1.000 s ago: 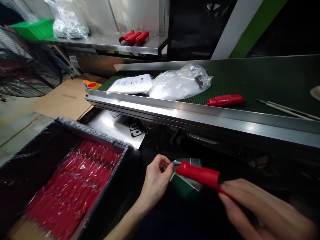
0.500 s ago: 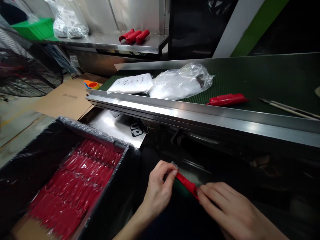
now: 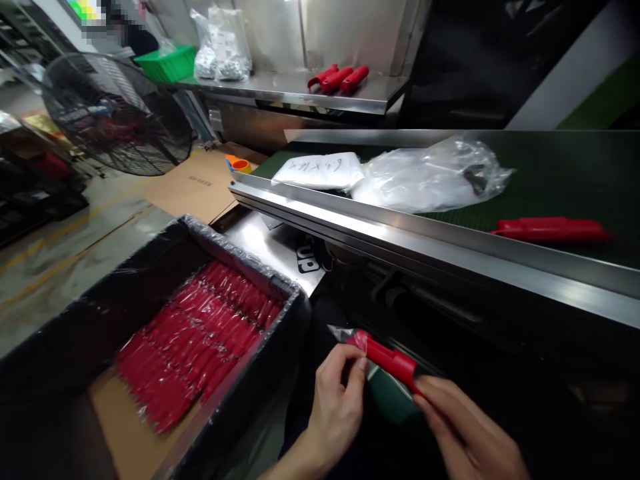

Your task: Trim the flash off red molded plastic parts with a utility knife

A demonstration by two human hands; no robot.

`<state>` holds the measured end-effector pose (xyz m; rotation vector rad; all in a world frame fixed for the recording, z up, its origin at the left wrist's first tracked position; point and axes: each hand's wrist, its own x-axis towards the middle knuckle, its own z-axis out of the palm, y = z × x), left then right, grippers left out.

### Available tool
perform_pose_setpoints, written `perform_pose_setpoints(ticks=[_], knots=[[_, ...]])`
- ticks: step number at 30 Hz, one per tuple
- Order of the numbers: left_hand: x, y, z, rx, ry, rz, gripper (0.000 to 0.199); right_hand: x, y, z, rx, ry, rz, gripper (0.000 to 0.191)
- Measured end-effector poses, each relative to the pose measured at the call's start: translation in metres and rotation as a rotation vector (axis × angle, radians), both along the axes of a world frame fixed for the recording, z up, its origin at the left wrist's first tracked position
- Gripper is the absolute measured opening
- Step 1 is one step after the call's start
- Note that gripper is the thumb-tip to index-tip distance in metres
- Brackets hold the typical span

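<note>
A long red plastic part (image 3: 393, 360) is held slantwise over my lap, between both hands. Clear plastic film (image 3: 341, 332) covers its left end and sticks out past it. My left hand (image 3: 340, 403) pinches the film and that end between thumb and fingers. My right hand (image 3: 467, 427) is closed round the other end, and the fingers hide that end. To the left, a box (image 3: 295, 313) with a dark plastic lining holds rows of similar red parts (image 3: 200, 333) in clear wrapping.
A dark green conveyor belt (image 3: 550, 180) with a metal side rail (image 3: 380, 233) runs ahead. On it lie clear bags (image 3: 425, 173), a white marked packet (image 3: 320, 171) and one red part (image 3: 553, 230). Several red parts (image 3: 337, 80) rest on a metal shelf (image 3: 295, 83). A fan (image 3: 117, 113) stands at left.
The view has swung left, so the box and fan show more fully. The held red part has turned and shows more of its side, with film at its left end. Both hands still hold it.
</note>
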<state>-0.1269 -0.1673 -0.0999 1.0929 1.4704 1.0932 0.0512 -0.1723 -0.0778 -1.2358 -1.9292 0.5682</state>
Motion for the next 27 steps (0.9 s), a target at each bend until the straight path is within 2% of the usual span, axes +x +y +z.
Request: perform_pose_setpoints(ticks=[2,4,6,7,8,10,12,13,15,17,19,21,22,24,27], knots=[[-0.009,0.001,0.003,0.017,0.028,0.023,0.016,0.007,0.011,0.006,0.111,-0.083,0.203,0.025],[-0.016,0.001,0.005,0.052,0.048,0.029,0.015,0.012,0.019,0.01,0.228,-0.176,0.319,0.03],[-0.021,0.0,0.006,0.102,0.064,0.02,0.014,0.011,0.022,0.01,0.313,-0.26,0.38,0.034],[-0.023,-0.001,0.006,0.127,0.072,0.021,0.013,0.009,0.021,0.008,0.324,-0.263,0.378,0.035],[-0.025,-0.003,0.005,0.149,0.078,0.027,0.013,0.004,0.018,0.006,0.288,-0.231,0.319,0.033],[-0.027,-0.006,0.0,0.184,0.087,0.051,0.014,-0.009,0.012,0.0,0.044,-0.081,0.066,0.024],[-0.028,-0.01,-0.007,0.202,0.095,0.085,0.013,-0.028,0.006,-0.005,-0.34,0.186,-0.264,0.02],[-0.027,-0.011,-0.01,0.207,0.099,0.102,0.012,-0.037,0.004,-0.008,-0.54,0.347,-0.375,0.027],[-0.026,-0.014,-0.016,0.205,0.103,0.12,0.012,-0.055,0.001,-0.015,-0.861,0.653,-0.421,0.042],[-0.025,-0.015,-0.018,0.191,0.097,0.114,0.014,-0.066,-0.002,-0.022,-0.964,0.767,-0.388,0.045],[-0.026,-0.015,-0.017,0.174,0.092,0.093,0.014,-0.066,-0.004,-0.027,-0.828,0.61,-0.382,0.038],[-0.03,-0.015,-0.014,0.161,0.097,0.081,0.013,-0.056,-0.002,-0.027,-0.515,0.349,-0.292,0.024],[-0.032,-0.015,-0.011,0.155,0.102,0.079,0.013,-0.049,0.001,-0.025,-0.343,0.215,-0.187,0.02],[-0.037,-0.015,-0.005,0.137,0.112,0.071,0.013,-0.031,0.01,-0.017,-0.013,-0.03,0.076,0.026],[-0.04,-0.017,0.006,0.083,0.12,0.012,0.016,-0.013,0.027,-0.004,0.328,-0.363,0.369,0.035]])
